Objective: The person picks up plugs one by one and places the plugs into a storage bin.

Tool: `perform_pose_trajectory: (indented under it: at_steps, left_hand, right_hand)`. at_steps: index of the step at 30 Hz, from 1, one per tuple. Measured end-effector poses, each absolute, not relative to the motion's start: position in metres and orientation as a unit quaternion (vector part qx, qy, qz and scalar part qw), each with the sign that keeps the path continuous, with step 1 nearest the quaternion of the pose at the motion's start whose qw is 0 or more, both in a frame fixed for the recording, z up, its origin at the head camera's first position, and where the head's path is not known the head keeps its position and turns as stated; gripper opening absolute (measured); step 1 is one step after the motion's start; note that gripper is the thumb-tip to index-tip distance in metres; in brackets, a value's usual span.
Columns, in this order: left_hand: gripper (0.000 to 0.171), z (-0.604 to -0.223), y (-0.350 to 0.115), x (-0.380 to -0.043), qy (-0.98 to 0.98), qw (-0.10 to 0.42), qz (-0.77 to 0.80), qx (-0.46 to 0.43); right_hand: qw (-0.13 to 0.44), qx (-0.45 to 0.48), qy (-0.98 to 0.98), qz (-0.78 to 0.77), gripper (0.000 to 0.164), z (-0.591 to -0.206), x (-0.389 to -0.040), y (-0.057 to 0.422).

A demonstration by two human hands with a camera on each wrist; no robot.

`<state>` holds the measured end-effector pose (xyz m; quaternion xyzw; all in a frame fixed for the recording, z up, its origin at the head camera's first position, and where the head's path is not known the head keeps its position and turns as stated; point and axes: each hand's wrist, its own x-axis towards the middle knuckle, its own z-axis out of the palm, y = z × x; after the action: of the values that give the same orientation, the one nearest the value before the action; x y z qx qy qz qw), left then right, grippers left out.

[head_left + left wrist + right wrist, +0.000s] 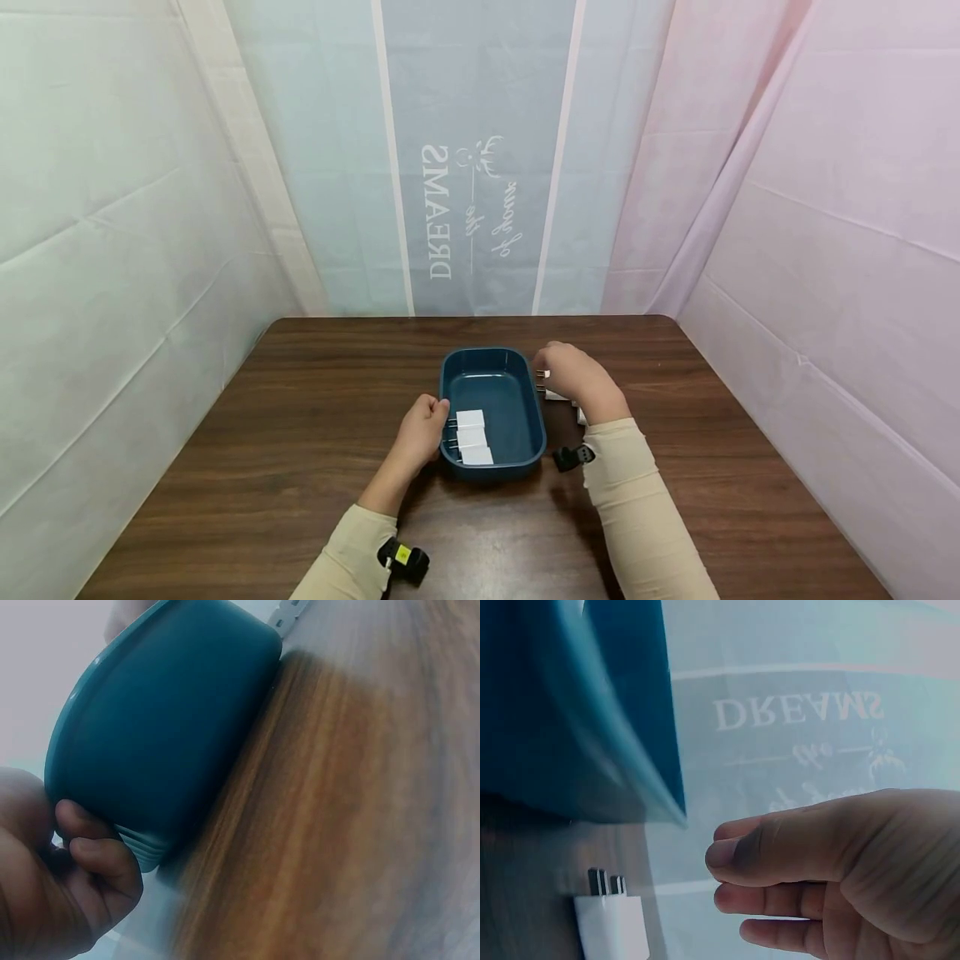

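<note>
A dark blue rectangular tub (492, 472) stands on the table. My left hand (422, 429) grips its left rim, fingers curled against the outer wall in the left wrist view. Inside, three white plug chargers (471, 438) lie in a row along the left side near the front, prongs toward the left wall. My right hand (573, 375) is just beyond the tub's right wall, over more chargers (556, 396) that it partly hides. In the right wrist view, its thumb and fingers are loosely bent with nothing between them; a white charger (613, 926) with two prongs lies below.
The brown wooden table (300, 467) runs up to a hanging curtain (480, 100) at the back, with pale cloth walls at both sides. Another white charger (581, 415) shows partly beside the right wrist.
</note>
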<state>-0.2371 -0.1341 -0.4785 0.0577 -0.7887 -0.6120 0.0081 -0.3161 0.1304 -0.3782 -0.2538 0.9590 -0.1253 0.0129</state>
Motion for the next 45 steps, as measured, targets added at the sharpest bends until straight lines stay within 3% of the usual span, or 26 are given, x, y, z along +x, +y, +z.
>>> perform_pose_trajectory:
  at_steps: [19, 45]
  left_hand:
    - [0.027, -0.483, -0.136, -0.238, -0.79, 0.002, -0.61, 0.062]
    - [0.027, -0.479, -0.134, -0.239, -0.796, 0.006, -0.601, 0.067]
  right_hand:
    - [0.065, -0.217, 0.968, -0.112, 0.041, -0.415, -0.342, 0.146]
    - [0.035, -0.209, 0.973, -0.094, 0.035, -0.432, -0.351, 0.151]
